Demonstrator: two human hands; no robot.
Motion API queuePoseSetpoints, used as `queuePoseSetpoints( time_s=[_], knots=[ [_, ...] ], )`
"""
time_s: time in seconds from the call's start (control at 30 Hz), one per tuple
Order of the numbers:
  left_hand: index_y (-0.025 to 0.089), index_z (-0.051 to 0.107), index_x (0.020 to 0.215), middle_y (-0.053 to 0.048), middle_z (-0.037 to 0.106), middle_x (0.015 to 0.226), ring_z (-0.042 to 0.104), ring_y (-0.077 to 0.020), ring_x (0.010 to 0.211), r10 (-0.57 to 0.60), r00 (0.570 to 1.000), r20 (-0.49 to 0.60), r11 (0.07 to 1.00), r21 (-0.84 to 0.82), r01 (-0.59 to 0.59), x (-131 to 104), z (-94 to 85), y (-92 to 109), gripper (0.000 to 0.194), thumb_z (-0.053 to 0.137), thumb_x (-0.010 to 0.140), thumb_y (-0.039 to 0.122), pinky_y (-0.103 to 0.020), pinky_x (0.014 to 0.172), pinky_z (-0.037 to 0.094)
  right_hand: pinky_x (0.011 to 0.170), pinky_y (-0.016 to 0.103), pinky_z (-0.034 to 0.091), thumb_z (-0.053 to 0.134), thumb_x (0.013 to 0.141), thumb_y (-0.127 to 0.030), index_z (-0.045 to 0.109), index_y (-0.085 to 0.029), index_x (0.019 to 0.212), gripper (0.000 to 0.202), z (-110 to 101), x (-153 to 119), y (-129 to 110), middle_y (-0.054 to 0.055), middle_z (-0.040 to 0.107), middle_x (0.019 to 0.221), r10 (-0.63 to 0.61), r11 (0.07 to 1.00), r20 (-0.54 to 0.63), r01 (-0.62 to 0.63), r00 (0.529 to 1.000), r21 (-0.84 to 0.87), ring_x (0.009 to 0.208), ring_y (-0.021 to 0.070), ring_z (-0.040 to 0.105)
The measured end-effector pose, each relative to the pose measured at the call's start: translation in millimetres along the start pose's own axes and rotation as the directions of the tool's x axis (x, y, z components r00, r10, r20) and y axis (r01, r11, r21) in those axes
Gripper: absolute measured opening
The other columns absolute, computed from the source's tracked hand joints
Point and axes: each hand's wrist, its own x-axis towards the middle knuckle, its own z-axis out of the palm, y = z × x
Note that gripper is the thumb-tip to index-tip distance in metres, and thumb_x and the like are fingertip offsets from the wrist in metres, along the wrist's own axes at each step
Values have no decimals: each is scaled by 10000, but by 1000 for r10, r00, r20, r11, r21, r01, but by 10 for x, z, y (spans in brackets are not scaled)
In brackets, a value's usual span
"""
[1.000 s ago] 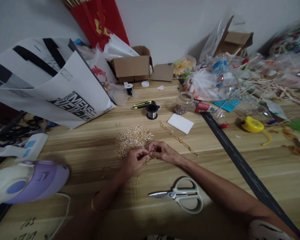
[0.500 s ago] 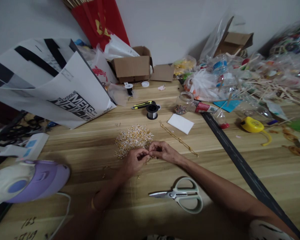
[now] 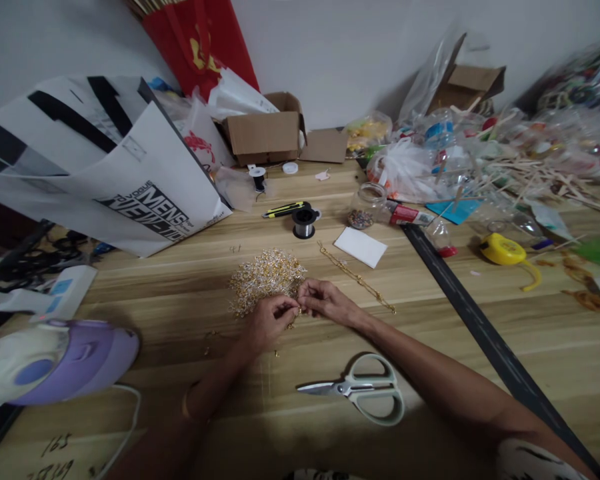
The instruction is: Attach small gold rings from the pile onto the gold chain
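Observation:
My left hand [image 3: 275, 320] and my right hand [image 3: 327, 301] meet fingertip to fingertip at the front edge of a heap of small gold and silver wire pieces [image 3: 265, 277]. Both pinch closed on something tiny at the point where they meet; a bit of gold shows below the fingers, but its kind is too small to make out. To the right of my right hand lies a gold chain [image 3: 357, 279]. Scissors with pale handles [image 3: 375, 389] rest nearer to me, blades pointing left. A few loose gold bits [image 3: 277, 354] lie beside my left wrist.
Behind the heap are a wire spool [image 3: 304, 223], a yellow-black cutter knife [image 3: 285, 209] and a white pad [image 3: 361, 247]. A glass jar [image 3: 370, 200] and a yellow tape measure [image 3: 503, 249] stand right. A purple-white appliance [image 3: 80, 363] and a large paper bag [image 3: 155, 187] occupy the left.
My hands stay almost in place, fingertips still together, with only a slight shift of the fingers. Nothing else on the table has visibly moved.

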Motion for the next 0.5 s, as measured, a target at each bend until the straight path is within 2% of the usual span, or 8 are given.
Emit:
queuePoseSetpoints(
  time_s=[0.3,0.5],
  knots=[
    [119,672,754,-49,673,690,580,-137,633,29,999,21,998,49,-30,1,-17,35,192,534,775,250,-219,595,435,478,175,381,549,819,-433,490,-153,806,286,13,-4,-5,-27,512,630,-18,1000,3,18,1000,7,526,73,480],
    [124,660,747,-50,678,706,591,-144,649,-6,1000,31,1000,4,5,-3,2,23,165,552,758,248,-221,602,440,489,177,372,518,845,-416,476,-158,822,263,42,-24,-15,-29,498,627,-51,998,13,51,999,-25,524,71,456]
  ],
)
